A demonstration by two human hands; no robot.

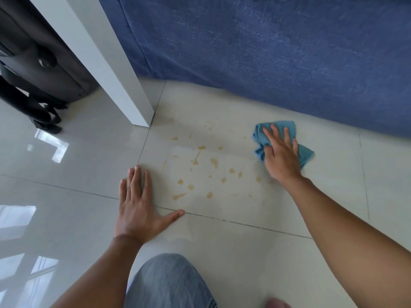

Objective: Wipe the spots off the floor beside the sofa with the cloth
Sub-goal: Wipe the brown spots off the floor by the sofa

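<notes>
Several tan spots (201, 168) are scattered over a pale floor tile in front of the blue sofa (278, 47). My right hand (281, 155) presses a crumpled blue cloth (262, 138) flat on the floor at the right edge of the spots, close to the sofa's base. My left hand (135, 205) lies flat on the tile to the left of the spots, fingers spread, holding nothing.
A white furniture leg (124, 85) stands at the upper left of the spots. A dark bag with straps (37, 70) sits behind it at the far left. My knee in grey-blue jeans (169, 283) is at the bottom centre. Glossy tiles reflect window light on the left.
</notes>
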